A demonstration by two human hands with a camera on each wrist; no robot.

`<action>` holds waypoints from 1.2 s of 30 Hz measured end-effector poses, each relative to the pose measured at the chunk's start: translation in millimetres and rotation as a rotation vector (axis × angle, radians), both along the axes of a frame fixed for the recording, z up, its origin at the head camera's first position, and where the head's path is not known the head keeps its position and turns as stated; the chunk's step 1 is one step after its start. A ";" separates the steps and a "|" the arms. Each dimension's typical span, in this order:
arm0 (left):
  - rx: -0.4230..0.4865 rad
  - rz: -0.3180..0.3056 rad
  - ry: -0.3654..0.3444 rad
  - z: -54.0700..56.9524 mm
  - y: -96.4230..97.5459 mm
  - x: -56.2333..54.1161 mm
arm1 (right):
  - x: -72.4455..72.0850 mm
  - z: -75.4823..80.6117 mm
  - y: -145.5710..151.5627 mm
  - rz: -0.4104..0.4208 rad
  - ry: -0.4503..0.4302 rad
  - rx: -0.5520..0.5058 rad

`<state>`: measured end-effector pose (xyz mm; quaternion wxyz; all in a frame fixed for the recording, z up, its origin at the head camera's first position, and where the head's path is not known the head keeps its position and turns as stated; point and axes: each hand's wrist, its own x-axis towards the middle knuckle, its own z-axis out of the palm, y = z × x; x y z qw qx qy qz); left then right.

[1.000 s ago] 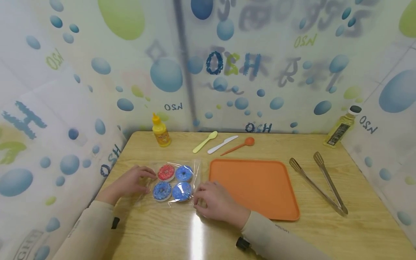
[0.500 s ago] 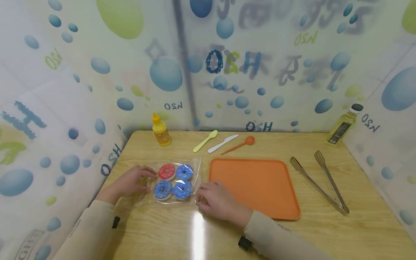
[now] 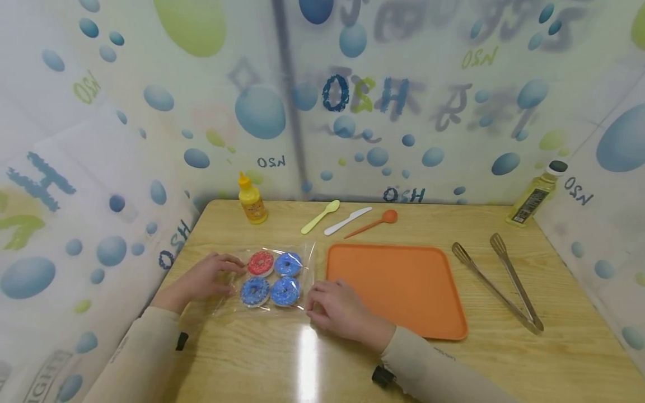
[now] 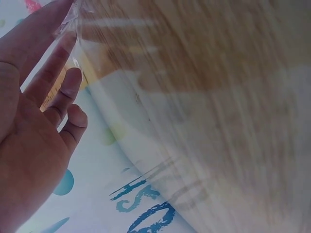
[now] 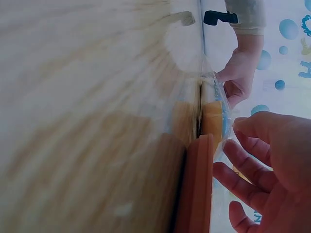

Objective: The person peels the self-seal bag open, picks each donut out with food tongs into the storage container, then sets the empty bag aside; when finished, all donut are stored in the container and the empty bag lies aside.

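A clear plastic bag [image 3: 308, 267] lies on the table in the head view. Inside it are a red-topped donut [image 3: 254, 267] and several blue-topped donuts [image 3: 279, 295], all ring-shaped with pale bases. My left hand [image 3: 204, 280] pinches the bag's left edge between thumb and index finger. Its other fingers are loosely bent in the left wrist view. At the opposite edge, my right hand [image 3: 342, 313] pinches the plastic by thumb and fingertips, as the right wrist view shows. The right forearm and hand overlap the front left corner of an orange tray [image 3: 393, 285].
Along the back stand a yellow squeeze bottle [image 3: 253, 207] and, far right, an oil bottle [image 3: 531, 201]. Between them lie a yellow-green spoon [image 3: 317, 219], a white knife [image 3: 347, 221] and an orange spoon [image 3: 388, 216]. Metal tongs [image 3: 514, 280] lie right of the tray. Patterned walls border the table [image 3: 242, 358].
The whole head view has shifted slightly. Both hands keep their hold on the bag, which stays almost where it was.
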<state>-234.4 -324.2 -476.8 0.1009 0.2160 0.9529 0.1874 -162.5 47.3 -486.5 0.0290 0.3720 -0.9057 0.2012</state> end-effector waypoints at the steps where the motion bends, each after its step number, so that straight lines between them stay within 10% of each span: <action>1: 0.000 0.002 -0.001 0.0 -0.1 -0.2 | 0.0 0.1 0.1 -0.001 -0.002 0.001; 20: -0.015 0.049 -0.031 0.7 0.5 -0.6 | -4.8 0.3 12.2 -0.007 0.012 -0.042; 36: 0.007 0.005 -0.017 3.2 3.0 -1.5 | -24.6 12.3 18.0 0.101 -0.227 -0.218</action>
